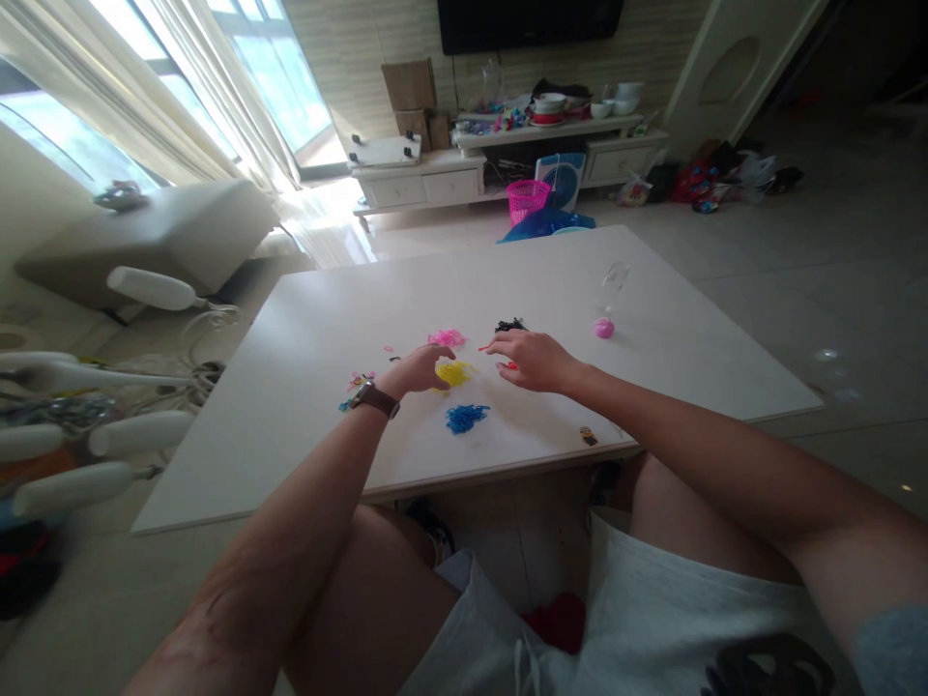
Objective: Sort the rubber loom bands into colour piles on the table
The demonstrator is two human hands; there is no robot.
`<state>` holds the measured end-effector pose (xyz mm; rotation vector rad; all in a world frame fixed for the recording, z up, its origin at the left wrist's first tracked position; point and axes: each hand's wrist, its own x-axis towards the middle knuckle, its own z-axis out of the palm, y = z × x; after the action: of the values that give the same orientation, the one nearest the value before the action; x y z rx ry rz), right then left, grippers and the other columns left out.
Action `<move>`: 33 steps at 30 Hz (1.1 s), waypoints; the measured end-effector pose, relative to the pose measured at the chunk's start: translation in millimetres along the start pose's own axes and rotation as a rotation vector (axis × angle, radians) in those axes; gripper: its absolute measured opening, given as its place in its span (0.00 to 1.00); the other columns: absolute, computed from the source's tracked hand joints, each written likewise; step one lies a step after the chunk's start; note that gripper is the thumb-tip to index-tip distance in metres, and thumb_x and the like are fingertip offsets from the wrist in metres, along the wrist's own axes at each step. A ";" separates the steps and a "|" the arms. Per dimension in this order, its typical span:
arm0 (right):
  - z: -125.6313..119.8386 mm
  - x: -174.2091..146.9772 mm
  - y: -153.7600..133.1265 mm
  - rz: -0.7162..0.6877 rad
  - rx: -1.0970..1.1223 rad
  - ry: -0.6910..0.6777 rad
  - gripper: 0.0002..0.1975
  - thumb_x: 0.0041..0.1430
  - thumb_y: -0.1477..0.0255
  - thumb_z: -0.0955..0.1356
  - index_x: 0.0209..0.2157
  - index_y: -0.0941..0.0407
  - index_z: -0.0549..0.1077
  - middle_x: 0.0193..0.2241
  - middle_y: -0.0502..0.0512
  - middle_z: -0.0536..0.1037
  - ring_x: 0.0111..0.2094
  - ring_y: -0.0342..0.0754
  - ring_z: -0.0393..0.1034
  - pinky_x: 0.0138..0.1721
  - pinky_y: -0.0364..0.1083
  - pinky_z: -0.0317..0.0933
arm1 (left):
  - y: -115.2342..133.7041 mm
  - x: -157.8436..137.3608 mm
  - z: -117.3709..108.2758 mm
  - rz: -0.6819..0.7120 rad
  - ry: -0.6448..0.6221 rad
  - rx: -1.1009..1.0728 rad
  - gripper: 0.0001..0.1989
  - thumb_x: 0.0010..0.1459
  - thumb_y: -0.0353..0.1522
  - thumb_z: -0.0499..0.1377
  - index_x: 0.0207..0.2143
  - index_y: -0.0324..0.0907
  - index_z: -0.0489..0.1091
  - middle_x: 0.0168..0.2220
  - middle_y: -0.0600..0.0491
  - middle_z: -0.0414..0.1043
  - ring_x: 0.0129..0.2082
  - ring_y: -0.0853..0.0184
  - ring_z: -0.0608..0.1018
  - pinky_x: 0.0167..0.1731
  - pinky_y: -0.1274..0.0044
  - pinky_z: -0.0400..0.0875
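Note:
Small heaps of coloured bands, like loom rubber bands, lie on the white table: pink bands (448, 337), yellow bands (455, 374), blue bands (467, 419) and black bands (509, 325). My left hand (421, 369) curves around the left side of the yellow heap, thumb and fingers apart. Over on the right, my right hand (535, 360) hovers low with fingers spread, just in front of the black heap. Beneath it some red bands (512, 366) show, partly hidden. A small red piece (484, 348) is at its fingertips; whether they touch it is unclear.
On the white table (348, 300), a pink lump (604, 328) sits by a clear plastic container (616, 280). Small colourful pieces (361, 381) lie beside my left wrist. A minion sticker (588, 436) is near the front edge. White-padded rods (145, 432) stand at the left.

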<state>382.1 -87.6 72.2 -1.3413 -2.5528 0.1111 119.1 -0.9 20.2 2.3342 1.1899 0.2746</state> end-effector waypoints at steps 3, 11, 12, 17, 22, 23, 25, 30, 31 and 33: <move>0.2 0.7 -1.2 0.001 -0.011 -0.013 0.14 0.64 0.72 0.66 0.49 0.55 0.77 0.51 0.57 0.78 0.50 0.54 0.73 0.43 0.48 0.66 | -4.9 2.1 7.5 0.005 -0.054 0.047 0.32 0.38 0.31 0.73 0.51 0.44 0.76 0.49 0.45 0.77 0.48 0.54 0.78 0.52 0.67 0.71; -3.0 3.4 0.6 0.055 -0.051 -0.082 0.15 0.64 0.69 0.66 0.50 0.55 0.77 0.51 0.56 0.79 0.51 0.53 0.73 0.43 0.47 0.65 | -0.3 5.4 13.1 0.009 -0.149 0.172 0.36 0.44 0.29 0.71 0.58 0.41 0.71 0.58 0.44 0.73 0.57 0.55 0.74 0.60 0.68 0.66; -4.1 3.7 2.5 0.071 -0.059 -0.101 0.15 0.64 0.69 0.66 0.50 0.54 0.77 0.51 0.56 0.79 0.50 0.52 0.74 0.42 0.47 0.65 | 0.9 5.4 12.5 0.009 -0.156 0.168 0.36 0.44 0.28 0.71 0.59 0.41 0.71 0.57 0.44 0.73 0.56 0.55 0.75 0.59 0.68 0.67; -12.9 4.4 19.4 0.181 -0.072 -0.195 0.15 0.63 0.67 0.65 0.47 0.53 0.79 0.51 0.54 0.80 0.49 0.53 0.75 0.41 0.46 0.65 | 5.9 4.8 10.1 0.001 -0.177 0.179 0.35 0.45 0.28 0.71 0.58 0.39 0.72 0.56 0.43 0.74 0.54 0.55 0.76 0.57 0.69 0.69; -20.2 3.9 41.7 0.330 -0.052 -0.317 0.14 0.61 0.65 0.66 0.44 0.50 0.81 0.49 0.53 0.82 0.46 0.53 0.75 0.41 0.46 0.64 | 8.9 3.1 8.4 0.035 -0.192 0.210 0.33 0.45 0.28 0.71 0.57 0.40 0.73 0.56 0.43 0.72 0.55 0.55 0.75 0.58 0.69 0.67; -20.3 3.8 45.8 0.332 -0.044 -0.338 0.14 0.61 0.65 0.66 0.44 0.51 0.82 0.49 0.53 0.82 0.46 0.53 0.76 0.41 0.46 0.64 | 9.1 2.7 8.2 0.033 -0.194 0.212 0.33 0.45 0.29 0.71 0.57 0.41 0.73 0.56 0.44 0.72 0.55 0.55 0.75 0.58 0.69 0.67; -19.0 3.6 52.8 0.309 -0.015 -0.378 0.14 0.61 0.64 0.67 0.44 0.51 0.82 0.48 0.55 0.82 0.46 0.53 0.76 0.42 0.45 0.64 | 8.9 2.2 7.9 0.021 -0.200 0.217 0.33 0.46 0.30 0.71 0.57 0.42 0.72 0.57 0.44 0.71 0.55 0.55 0.75 0.58 0.69 0.67; -13.9 3.8 60.4 0.261 0.045 -0.451 0.16 0.60 0.64 0.68 0.44 0.54 0.82 0.49 0.57 0.82 0.46 0.53 0.76 0.42 0.44 0.65 | 4.3 2.6 5.6 0.020 -0.208 0.220 0.37 0.45 0.33 0.71 0.60 0.44 0.70 0.59 0.45 0.71 0.59 0.55 0.72 0.60 0.68 0.65; -13.3 3.9 60.9 0.260 0.048 -0.455 0.16 0.60 0.63 0.68 0.45 0.55 0.82 0.49 0.58 0.82 0.46 0.53 0.76 0.42 0.44 0.65 | 2.8 2.7 4.1 0.022 -0.208 0.214 0.37 0.46 0.34 0.71 0.60 0.44 0.69 0.59 0.45 0.70 0.60 0.55 0.71 0.61 0.68 0.65; -12.6 3.6 62.3 0.264 0.056 -0.460 0.17 0.59 0.63 0.68 0.45 0.54 0.82 0.50 0.58 0.82 0.47 0.54 0.76 0.42 0.45 0.65 | 0.1 2.4 -0.8 0.022 -0.199 0.194 0.37 0.46 0.35 0.71 0.60 0.44 0.69 0.60 0.45 0.70 0.61 0.54 0.70 0.62 0.68 0.63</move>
<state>433.2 -49.6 73.5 -1.7971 -2.6756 0.5998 120.2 1.3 20.8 2.4730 1.1371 -0.0691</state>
